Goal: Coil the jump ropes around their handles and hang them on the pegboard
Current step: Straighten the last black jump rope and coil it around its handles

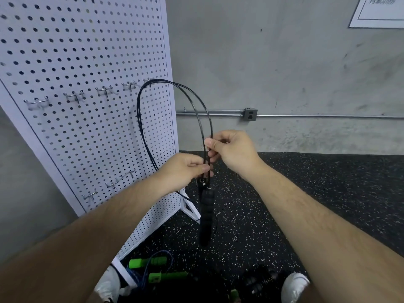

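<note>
A black jump rope (140, 110) stands up in a tall loop of several strands in front of the white pegboard (87, 51). Its two black handles (206, 213) hang down together below my hands. My left hand (185, 169) grips the strands just above the handles. My right hand (229, 147) pinches the strands a little higher, thumb against fingers. A row of metal hooks (75, 96) crosses the pegboard at mid height, with more hooks (119, 181) lower down.
A jump rope with green handles (153, 270) and a blue cord lies on the speckled black floor by my shoes. Another black rope (258, 281) lies between my feet. Behind stands a concrete wall with a conduit and outlet box (249, 114).
</note>
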A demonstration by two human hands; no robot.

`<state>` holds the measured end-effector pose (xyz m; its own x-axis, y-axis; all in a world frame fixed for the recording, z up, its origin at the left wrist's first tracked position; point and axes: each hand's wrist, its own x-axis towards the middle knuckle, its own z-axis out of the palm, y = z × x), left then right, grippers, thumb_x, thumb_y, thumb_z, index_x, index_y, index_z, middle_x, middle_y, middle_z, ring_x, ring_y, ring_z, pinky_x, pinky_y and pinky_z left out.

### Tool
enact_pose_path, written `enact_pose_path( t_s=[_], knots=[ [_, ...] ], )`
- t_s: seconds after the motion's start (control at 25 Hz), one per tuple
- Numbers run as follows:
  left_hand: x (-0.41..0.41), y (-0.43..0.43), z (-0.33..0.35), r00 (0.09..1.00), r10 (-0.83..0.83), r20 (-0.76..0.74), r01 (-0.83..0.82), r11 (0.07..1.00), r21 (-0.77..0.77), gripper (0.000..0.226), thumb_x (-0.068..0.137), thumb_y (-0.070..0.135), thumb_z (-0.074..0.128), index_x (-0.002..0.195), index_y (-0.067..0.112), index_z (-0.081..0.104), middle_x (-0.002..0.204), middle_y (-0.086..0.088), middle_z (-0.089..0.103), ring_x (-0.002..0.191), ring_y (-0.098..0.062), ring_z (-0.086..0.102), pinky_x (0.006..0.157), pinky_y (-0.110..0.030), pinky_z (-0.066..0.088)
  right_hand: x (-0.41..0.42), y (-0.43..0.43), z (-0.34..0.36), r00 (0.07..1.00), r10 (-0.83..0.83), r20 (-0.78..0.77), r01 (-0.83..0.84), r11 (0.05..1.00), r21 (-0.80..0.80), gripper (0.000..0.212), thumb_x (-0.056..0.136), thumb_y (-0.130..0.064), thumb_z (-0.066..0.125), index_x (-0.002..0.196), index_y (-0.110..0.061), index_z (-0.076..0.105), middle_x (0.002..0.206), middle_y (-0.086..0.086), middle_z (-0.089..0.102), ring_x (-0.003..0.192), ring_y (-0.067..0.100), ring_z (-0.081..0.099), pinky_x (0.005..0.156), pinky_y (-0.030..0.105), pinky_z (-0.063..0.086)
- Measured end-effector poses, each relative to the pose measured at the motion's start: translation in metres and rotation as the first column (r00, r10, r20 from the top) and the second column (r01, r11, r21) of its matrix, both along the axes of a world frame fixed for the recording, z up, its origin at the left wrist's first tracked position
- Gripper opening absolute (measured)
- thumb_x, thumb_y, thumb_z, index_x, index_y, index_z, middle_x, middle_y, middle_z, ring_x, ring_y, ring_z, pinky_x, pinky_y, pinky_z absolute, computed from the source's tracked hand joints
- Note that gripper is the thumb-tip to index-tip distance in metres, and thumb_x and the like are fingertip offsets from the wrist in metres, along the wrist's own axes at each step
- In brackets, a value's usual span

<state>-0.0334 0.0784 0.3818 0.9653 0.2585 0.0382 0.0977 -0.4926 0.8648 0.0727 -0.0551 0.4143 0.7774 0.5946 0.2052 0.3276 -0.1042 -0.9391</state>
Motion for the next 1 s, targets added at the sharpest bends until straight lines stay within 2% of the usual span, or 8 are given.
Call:
enact_pose_path(
  t_s=[0.16,0.32,0.48,0.56,0.64,0.76,0.84,1.0],
  knots=[
    [-0.003,-0.005,-0.001,1.0,0.006,0.0,-0.006,1.0,-0.003,0.017,0.098,0.025,0.065,0.094,0.014,0.077,0.092,0.001,0.078,0.089,-0.012,0.072,0.089,-0.028,0.055,-0.001,0.0,0.008,1.0,-0.011,-0.024,0.013,0.994,0.107,0.008,0.092,-0.013,0.071,0.088,-0.006,0.072,0.066,0.005,0.068,0.053,0.013,0.062,0.059,0.025,0.056],
    [-0.001,-0.008,0.003,0.999,0.026,0.028,-0.023,0.997,-0.079,0.014,0.097,0.021,0.067,0.099,0.01,0.076,0.091,-0.007,0.078,0.081,-0.011,0.071,0.08,-0.023,0.055,-0.003,0.002,0.005,0.996,0.009,-0.087,0.006,0.985,0.17,0.01,0.091,-0.012,0.073,0.091,-0.002,0.071,0.062,0.004,0.068,0.055,0.016,0.062,0.062,0.031,0.058],
    [-0.003,-0.008,0.004,0.996,0.067,0.059,-0.066,0.998,-0.018,0.015,0.095,0.022,0.07,0.09,0.01,0.076,0.086,-0.005,0.077,0.074,-0.008,0.067,0.079,-0.027,0.053,-0.004,0.004,0.005,0.993,0.025,-0.118,0.001,0.977,0.215,0.012,0.09,-0.019,0.075,0.093,-0.007,0.073,0.066,0.003,0.069,0.059,0.017,0.064,0.067,0.035,0.058],
    [-0.006,-0.007,0.01,0.992,0.097,0.081,-0.097,0.995,-0.004,0.016,0.095,0.025,0.069,0.087,0.014,0.077,0.084,-0.002,0.077,0.073,-0.006,0.069,0.076,-0.026,0.053,-0.003,0.002,0.001,1.0,0.008,-0.014,-0.006,0.993,0.116,0.017,0.091,-0.032,0.073,0.1,-0.018,0.075,0.079,-0.004,0.073,0.07,0.009,0.067,0.076,0.031,0.057],
    [-0.008,-0.003,0.018,0.981,0.15,0.121,-0.151,0.988,0.001,0.016,0.096,0.029,0.067,0.088,0.021,0.078,0.087,0.001,0.077,0.082,-0.014,0.073,0.081,-0.032,0.056,-0.003,-0.002,-0.005,0.993,0.067,0.1,-0.065,0.998,-0.023,0.028,0.09,-0.045,0.069,0.11,-0.026,0.074,0.093,-0.013,0.074,0.084,-0.002,0.067,0.085,0.025,0.053],
    [-0.012,0.004,0.034,0.959,0.203,0.197,-0.181,0.975,-0.125,0.016,0.097,0.022,0.067,0.093,0.012,0.078,0.089,-0.003,0.078,0.089,-0.017,0.075,0.085,-0.026,0.059,-0.007,-0.01,-0.014,0.969,0.239,0.07,-0.221,0.956,-0.193,0.045,0.081,-0.057,0.071,0.119,-0.033,0.068,0.108,-0.018,0.072,0.104,-0.004,0.064,0.095,0.021,0.049],
    [-0.012,0.009,0.04,0.95,0.242,0.197,-0.203,0.959,-0.199,0.018,0.097,0.019,0.067,0.09,0.005,0.077,0.088,-0.008,0.078,0.09,-0.022,0.076,0.087,-0.029,0.06,-0.013,-0.012,-0.022,0.958,0.286,0.024,-0.27,0.926,-0.263,0.043,0.076,-0.051,0.08,0.114,-0.035,0.068,0.106,-0.018,0.072,0.101,-0.003,0.065,0.087,0.017,0.048],
    [-0.014,0.012,0.042,0.952,0.264,0.158,-0.216,0.939,-0.268,0.02,0.098,0.02,0.065,0.088,0.005,0.075,0.086,-0.007,0.078,0.089,-0.019,0.076,0.077,-0.024,0.059,-0.019,-0.008,-0.032,0.961,0.271,-0.044,-0.275,0.937,-0.214,0.036,0.078,-0.031,0.085,0.11,-0.028,0.069,0.099,-0.013,0.074,0.088,-0.003,0.068,0.081,0.02,0.046]
  ],
)
